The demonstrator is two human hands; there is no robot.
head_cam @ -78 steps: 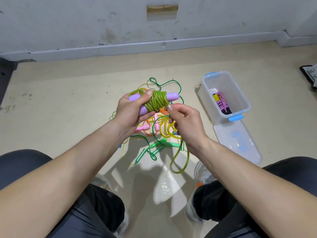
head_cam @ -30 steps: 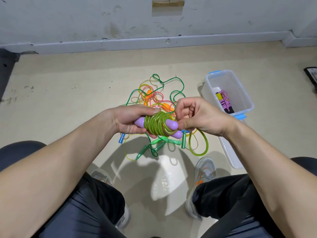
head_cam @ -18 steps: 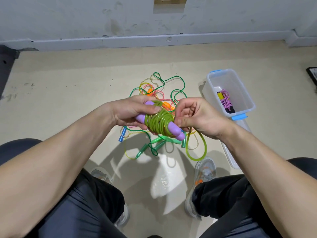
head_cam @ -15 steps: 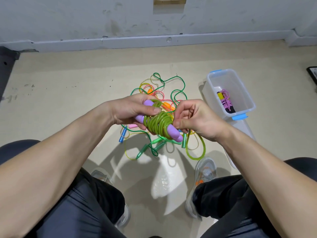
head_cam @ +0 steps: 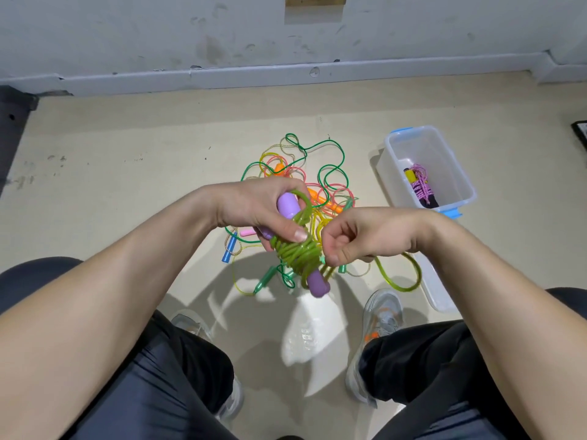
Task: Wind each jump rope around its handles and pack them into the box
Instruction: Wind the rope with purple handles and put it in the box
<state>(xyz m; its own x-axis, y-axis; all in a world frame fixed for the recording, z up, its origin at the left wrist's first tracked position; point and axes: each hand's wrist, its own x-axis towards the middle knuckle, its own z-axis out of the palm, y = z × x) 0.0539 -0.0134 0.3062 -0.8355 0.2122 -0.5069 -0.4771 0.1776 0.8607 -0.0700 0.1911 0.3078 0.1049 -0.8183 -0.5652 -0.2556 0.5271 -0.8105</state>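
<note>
The left hand (head_cam: 254, 211) is gripping smooth purple handles (head_cam: 287, 204), its thumb pressing the glossy green rope (head_cam: 298, 252) coiled round them. The right hand (head_cam: 365, 236) is pinching the rope's loose loop in curled fingers. Both are hovering above a tangled pile (head_cam: 286, 166) on the scuffed beige floor (head_cam: 127, 173). Toward the floor's right edge, a clear box (head_cam: 454, 166) is holding a wound pink rope (head_cam: 421, 185).

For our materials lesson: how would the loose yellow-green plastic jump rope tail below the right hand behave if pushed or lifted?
Probably floppy: the yellow-green rope tail sags in a curved loop. Likely springy too, since the wound coils bulge unevenly around the purple handles.
</note>
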